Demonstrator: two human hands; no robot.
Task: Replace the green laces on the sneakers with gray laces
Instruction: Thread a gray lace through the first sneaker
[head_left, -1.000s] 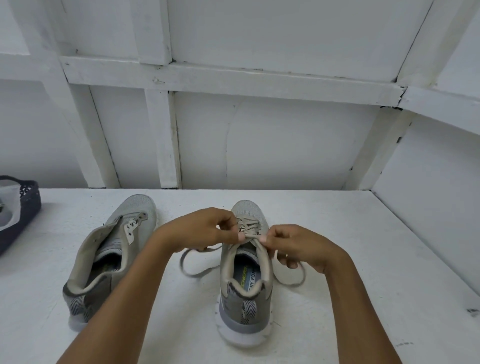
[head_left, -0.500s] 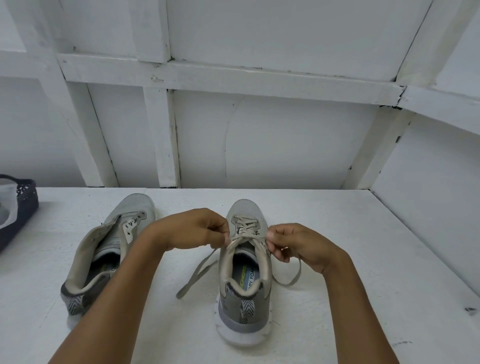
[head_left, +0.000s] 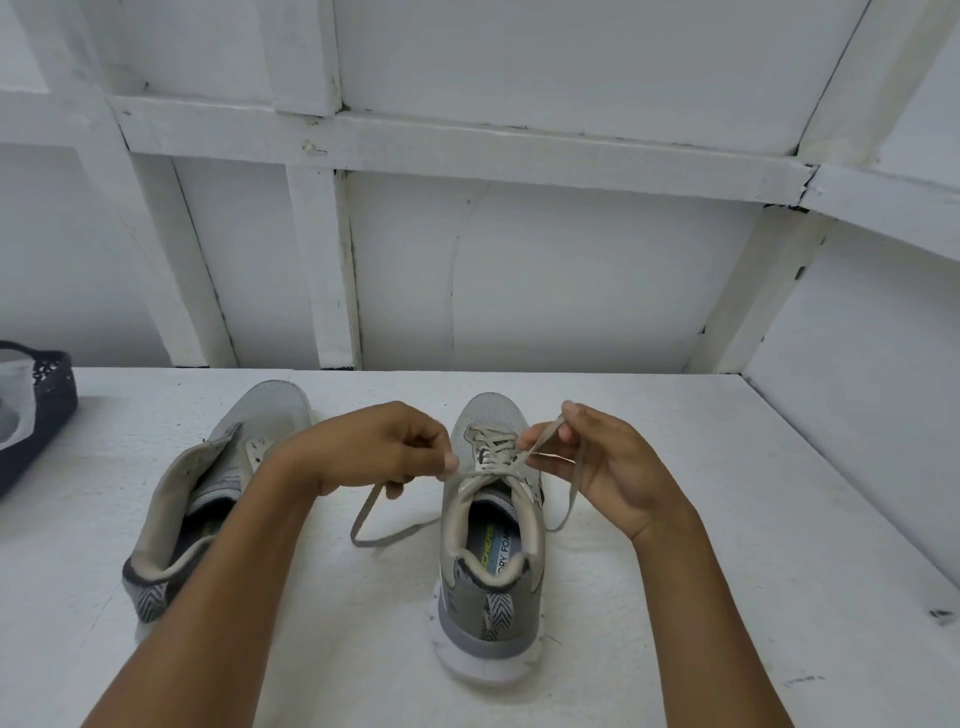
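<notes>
Gray lace (head_left: 491, 452) crisscrossed through the eyelets of the gray sneaker (head_left: 485, 618), which stands on its sole near the middle of the white table (head_left: 727, 519), toe toward twelve o'clock, heel toward six. Crossed once just above the shoe's opening, one end running out to each side.

Toward nine o'clock, pinched between the thumb and curled fingertips (head_left: 449, 460) of the left hand (head_left: 374, 447), right beside the top eyelets. Below that grip, trailing onto the table in a loose bend at about eight o'clock of the shoe.

Toward two o'clock, drawn up taut to the right hand (head_left: 618, 467) and gripped between thumb and forefinger, raised beside the toe box. From there hanging in a slack loop past the palm down to the table at three o'clock; touching the shoe's flank or just beside it, cannot tell which. Remaining right fingers loosely bent, holding nothing.

At nine o'clock, beyond the left forearm, a second sneaker (head_left: 208, 493) of the same make, toe toward one o'clock, tongue pulled open, partly hidden by the arm. At ten o'clock, cut by the frame edge, a dark speckled shoe (head_left: 41, 415). At twelve, a white panelled wall (head_left: 571, 286).
</notes>
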